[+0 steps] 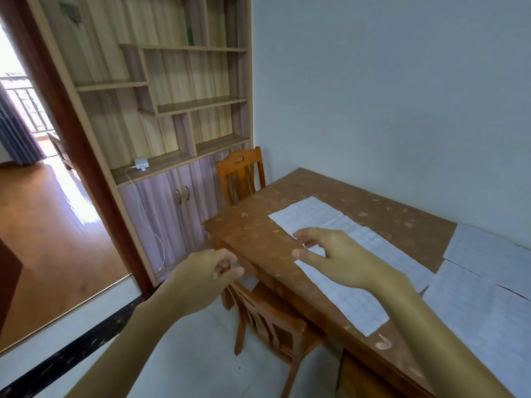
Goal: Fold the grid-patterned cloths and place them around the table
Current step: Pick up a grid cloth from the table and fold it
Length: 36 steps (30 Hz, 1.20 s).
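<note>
A long white grid-patterned cloth (339, 254) lies flat on the worn wooden table (253, 234), running from its far left part toward me. More grid cloths (488, 271) cover the table's right side. My right hand (333, 255) hovers just over the long cloth's middle, fingers spread, holding nothing. My left hand (201, 278) hangs left of the table's edge, above a chair, fingers loosely curled with nothing seen in them.
One wooden chair (267, 323) is tucked under the table's near side, another chair (241, 173) stands at its far end. A shelf cabinet (172, 139) with a white charger lines the left wall. A doorway opens at far left; a plain wall runs behind the table.
</note>
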### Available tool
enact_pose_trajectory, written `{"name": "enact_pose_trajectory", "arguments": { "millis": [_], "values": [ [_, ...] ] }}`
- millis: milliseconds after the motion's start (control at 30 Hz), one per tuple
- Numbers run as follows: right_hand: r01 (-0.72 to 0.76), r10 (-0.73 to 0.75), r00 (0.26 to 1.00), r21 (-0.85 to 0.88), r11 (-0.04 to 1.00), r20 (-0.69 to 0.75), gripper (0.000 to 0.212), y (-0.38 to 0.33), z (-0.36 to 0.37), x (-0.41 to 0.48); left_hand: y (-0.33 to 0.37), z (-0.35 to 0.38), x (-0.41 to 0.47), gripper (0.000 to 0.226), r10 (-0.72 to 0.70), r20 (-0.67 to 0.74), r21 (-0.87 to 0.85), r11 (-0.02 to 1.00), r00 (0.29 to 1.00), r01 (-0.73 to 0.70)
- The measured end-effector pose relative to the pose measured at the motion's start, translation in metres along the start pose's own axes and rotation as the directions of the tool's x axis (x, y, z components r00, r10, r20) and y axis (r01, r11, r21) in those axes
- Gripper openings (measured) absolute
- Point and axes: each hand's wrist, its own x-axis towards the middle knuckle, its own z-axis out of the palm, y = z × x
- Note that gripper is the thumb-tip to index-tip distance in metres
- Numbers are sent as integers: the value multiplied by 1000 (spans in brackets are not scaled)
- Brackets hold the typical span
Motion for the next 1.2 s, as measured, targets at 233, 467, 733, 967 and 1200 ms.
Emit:
{"name": "enact_pose_trajectory", "arguments": {
  "millis": [233, 467, 733, 967, 1200],
  "values": [
    [-51, 48, 998, 63, 997, 38, 48, 28, 40, 116, -77, 0, 101, 37, -13, 47, 30, 999, 999, 12],
    [-163, 165, 986, 120, 979, -6, 36, 81, 37, 221, -101, -16, 251, 40, 64, 220, 91, 992, 973, -86],
    [-359, 363, 930, 67, 931, -51, 44, 148, 33, 282, -95, 3, 387, 54, 163, 327, 76, 977, 931, -198],
    [-578, 579, 815, 76, 813, -3, 45, 199, 56, 314, -116, 48, 472, 44, 205, 481, 50, 964, 853, -260],
    [-758, 763, 646, 136, 638, 18, 43, 210, 113, 375, -154, 111, 582, 45, 267, 639, -6, 940, 722, -342]
  ]
}}
